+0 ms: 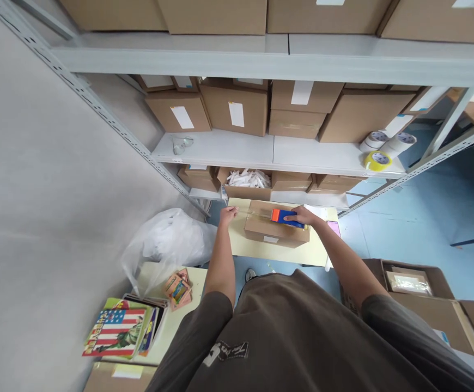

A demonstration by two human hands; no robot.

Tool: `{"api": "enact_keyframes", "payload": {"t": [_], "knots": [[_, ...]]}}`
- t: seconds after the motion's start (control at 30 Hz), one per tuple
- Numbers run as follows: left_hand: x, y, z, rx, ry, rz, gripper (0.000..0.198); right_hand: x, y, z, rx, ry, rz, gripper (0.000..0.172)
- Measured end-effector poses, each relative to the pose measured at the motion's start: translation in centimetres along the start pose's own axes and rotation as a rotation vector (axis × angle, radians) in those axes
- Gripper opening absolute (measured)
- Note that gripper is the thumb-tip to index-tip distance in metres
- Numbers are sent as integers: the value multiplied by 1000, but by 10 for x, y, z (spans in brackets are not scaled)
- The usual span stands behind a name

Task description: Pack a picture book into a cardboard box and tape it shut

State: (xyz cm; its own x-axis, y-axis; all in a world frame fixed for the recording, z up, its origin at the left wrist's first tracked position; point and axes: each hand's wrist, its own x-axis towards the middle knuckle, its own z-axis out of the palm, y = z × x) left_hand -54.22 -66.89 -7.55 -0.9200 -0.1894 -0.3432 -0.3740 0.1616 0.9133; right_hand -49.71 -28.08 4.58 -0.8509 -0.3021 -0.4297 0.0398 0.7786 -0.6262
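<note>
A brown cardboard box [278,236] with a white label on its near side rests on the pale yellow table [243,251]. My right hand [303,215] is wrapped round a blue and orange tape dispenser [281,216], which lies along the box top. From the dispenser, clear packing tape [254,212] runs leftward over the top. Just past the box's left end, my left hand [229,214] is closed in a pinch on the end of that tape.
Shelves [237,147] hold several cartons, an open box of white pieces [248,178] and tape rolls [378,159]. A plastic bag [171,237] and a stack of books [116,329] are at left. An open carton [408,280] stands at right.
</note>
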Motion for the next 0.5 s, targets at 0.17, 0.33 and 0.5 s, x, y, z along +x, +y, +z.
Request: {"api": "enact_keyframes", "payload": {"t": [0.17, 0.33, 0.5], "knots": [[0, -17, 20, -33, 8, -54, 37, 4, -7, 2, -29, 24, 45, 62], [-9, -32, 46, -31, 26, -65, 43, 7, -7, 3, -17, 14, 63, 61], [-23, -40, 60, 5, 49, -79, 50, 9, -5, 4, -20, 52, 82, 63]]}}
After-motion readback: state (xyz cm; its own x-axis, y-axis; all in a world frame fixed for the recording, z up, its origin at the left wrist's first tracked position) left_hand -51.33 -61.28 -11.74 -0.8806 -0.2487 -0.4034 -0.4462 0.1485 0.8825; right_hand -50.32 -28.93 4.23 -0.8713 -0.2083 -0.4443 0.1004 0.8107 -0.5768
